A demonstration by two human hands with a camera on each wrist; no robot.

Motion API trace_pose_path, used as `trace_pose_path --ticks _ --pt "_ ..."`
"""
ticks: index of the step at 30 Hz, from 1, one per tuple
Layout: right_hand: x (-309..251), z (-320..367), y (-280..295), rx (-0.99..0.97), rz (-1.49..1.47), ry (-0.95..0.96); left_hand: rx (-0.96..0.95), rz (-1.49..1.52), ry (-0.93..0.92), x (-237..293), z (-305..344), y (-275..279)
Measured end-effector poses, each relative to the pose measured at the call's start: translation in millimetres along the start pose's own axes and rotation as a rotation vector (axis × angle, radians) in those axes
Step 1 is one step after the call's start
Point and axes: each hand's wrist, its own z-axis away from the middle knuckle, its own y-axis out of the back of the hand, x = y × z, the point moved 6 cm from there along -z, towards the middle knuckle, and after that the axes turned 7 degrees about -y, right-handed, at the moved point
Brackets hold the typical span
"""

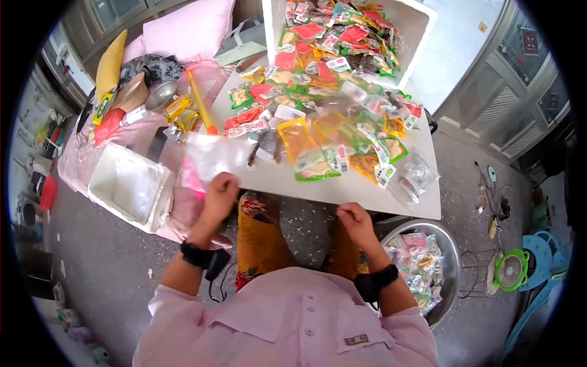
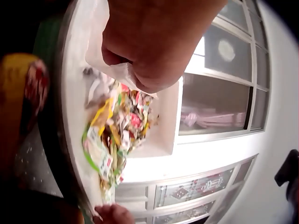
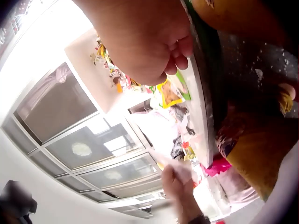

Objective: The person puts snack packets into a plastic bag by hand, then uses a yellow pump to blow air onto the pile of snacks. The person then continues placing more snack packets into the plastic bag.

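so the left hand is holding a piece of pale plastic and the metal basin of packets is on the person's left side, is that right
Not quite: the metal basin of packets is on the person's right side, as the head view shows. The left hand is indeed holding a piece of pale plastic.

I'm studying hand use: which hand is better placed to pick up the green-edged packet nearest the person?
Probably the right hand: it visibly holds nothing and is closer to that green-edged packet, whereas the left hand pinches a clear plastic bag.
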Motion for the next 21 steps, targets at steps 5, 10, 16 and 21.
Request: trace_pose_path --ticks 5,10,16,21 --pt "-6 -21 -50 -0.170 -0.308 -0.232 -0.177 0.127 -0.156 39 12 -104" --pt "3 -34 -80 -0.165 -0.600 -0.347 -0.340 0.229 0.015 46 24 -152" --pt "7 -38 -78 -0.108 -0.733 -0.464 -0.342 0.741 0.419 28 30 -157" --pt "-1 -43 -81 -0.140 -0.507 -0.403 -0.399 0.791 0.428 29 30 -159"
